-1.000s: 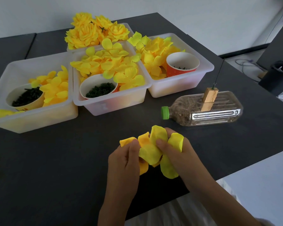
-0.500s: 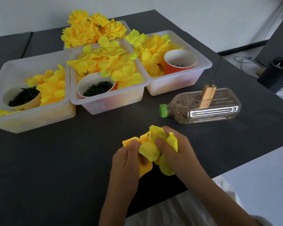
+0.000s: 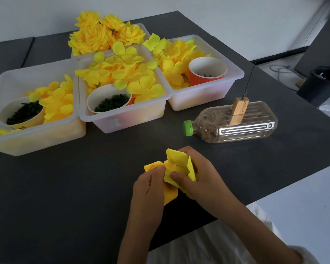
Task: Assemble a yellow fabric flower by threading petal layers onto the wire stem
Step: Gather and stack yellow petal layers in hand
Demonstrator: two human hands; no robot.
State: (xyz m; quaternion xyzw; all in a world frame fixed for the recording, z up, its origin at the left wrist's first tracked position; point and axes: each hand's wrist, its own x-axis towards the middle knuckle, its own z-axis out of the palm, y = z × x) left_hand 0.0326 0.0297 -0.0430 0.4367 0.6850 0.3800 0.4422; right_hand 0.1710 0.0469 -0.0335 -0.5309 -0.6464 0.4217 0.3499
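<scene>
A bunch of yellow fabric petal layers (image 3: 176, 162) is held between both hands over the near part of the black table. My left hand (image 3: 150, 187) pinches its left side, thumb on the fabric. My right hand (image 3: 198, 176) wraps round its right side, thumb pressing the front petal. To the right, a thin dark wire stem (image 3: 249, 79) stands upright from a wooden block (image 3: 238, 109) set in a clear bottle (image 3: 236, 124) lying on its side. No stem is visible inside the bunch.
Three clear bins (image 3: 122, 119) of loose yellow petals stand at the back, each with a paper cup (image 3: 208, 70) of dark green parts. Finished yellow flowers (image 3: 103, 33) fill a fourth bin behind. The table edge (image 3: 274, 191) runs close on the right.
Both hands have squeezed the petal bunch tighter, so the petals look more gathered and folded than a second ago. The hands stay in about the same spot.
</scene>
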